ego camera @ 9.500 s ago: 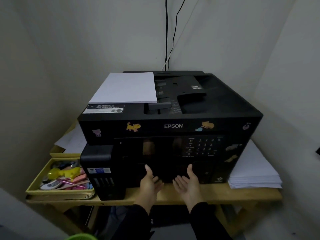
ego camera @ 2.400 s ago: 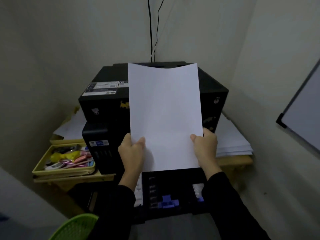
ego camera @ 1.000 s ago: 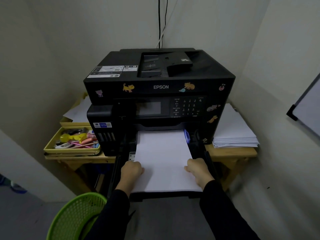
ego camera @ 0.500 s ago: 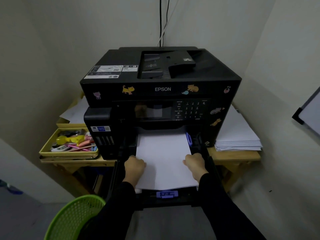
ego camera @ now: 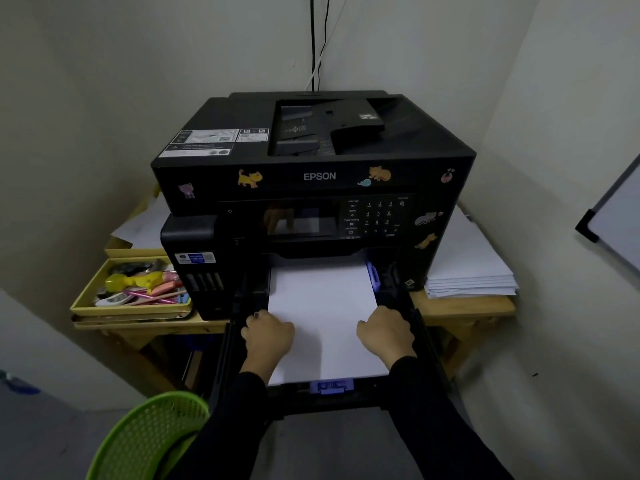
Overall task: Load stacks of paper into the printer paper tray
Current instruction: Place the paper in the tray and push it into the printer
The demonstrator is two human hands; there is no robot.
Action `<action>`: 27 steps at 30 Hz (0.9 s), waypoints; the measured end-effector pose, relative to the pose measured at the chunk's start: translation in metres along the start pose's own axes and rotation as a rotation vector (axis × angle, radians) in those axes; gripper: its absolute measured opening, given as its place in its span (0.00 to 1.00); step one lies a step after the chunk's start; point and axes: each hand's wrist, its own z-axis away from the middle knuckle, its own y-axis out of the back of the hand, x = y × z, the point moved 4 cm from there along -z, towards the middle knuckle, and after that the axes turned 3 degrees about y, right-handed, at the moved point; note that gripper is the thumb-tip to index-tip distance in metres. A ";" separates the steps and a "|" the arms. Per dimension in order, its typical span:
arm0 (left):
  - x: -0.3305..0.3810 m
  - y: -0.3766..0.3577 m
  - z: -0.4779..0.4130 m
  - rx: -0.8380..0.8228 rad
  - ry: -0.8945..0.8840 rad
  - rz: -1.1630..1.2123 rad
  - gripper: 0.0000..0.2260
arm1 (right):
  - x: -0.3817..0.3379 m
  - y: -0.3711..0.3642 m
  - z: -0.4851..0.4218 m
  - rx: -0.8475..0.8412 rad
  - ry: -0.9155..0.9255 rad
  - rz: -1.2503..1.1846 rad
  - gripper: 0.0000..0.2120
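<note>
White paper stack [ego camera: 322, 313] now deeper in pulled-out black printer tray [ego camera: 420, 334]; left hand [ego camera: 268, 336], right hand [ego camera: 386, 332] still curled, pressing stack's side edges, purple guide [ego camera: 331, 386] exposed.

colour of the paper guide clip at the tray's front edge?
Light purple-blue guide clip, against the black tray. Head view, the only one.

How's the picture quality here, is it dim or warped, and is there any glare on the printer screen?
Head view: dim overall, black printer detail murky; white paper stack in the tray is the brightest area, nearly featureless. Wide-angle bending shows in the walls and table edges. The printer's screen carries a faint reflection. Both hands, left hand and right hand, look reasonably sharp.
</note>
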 end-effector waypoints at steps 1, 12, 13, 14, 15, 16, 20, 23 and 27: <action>-0.003 0.000 -0.001 0.003 -0.020 0.029 0.27 | 0.001 0.003 0.002 0.003 0.010 0.036 0.11; -0.026 -0.001 0.027 -0.235 -0.285 -0.200 0.50 | 0.019 -0.008 0.026 -0.258 0.260 0.124 0.44; -0.026 -0.001 0.028 -0.216 -0.290 -0.210 0.50 | 0.019 -0.009 0.027 -0.236 0.267 0.151 0.43; -0.026 -0.001 0.029 -0.202 -0.293 -0.219 0.50 | 0.019 -0.009 0.028 -0.212 0.272 0.166 0.42; -0.026 -0.001 0.029 -0.192 -0.298 -0.222 0.50 | 0.019 -0.010 0.028 -0.193 0.278 0.175 0.40; -0.026 -0.001 0.029 -0.188 -0.303 -0.217 0.50 | 0.019 -0.010 0.029 -0.182 0.282 0.177 0.39; -0.024 0.001 0.033 -0.203 -0.310 -0.167 0.49 | 0.023 -0.008 0.032 -0.169 0.305 0.140 0.39; -0.021 -0.003 0.042 -0.314 -0.353 -0.044 0.45 | 0.022 -0.008 0.040 -0.201 0.401 0.025 0.39; -0.019 -0.018 0.061 -0.509 -0.469 -0.202 0.50 | 0.023 -0.028 0.058 -0.344 0.555 0.173 0.48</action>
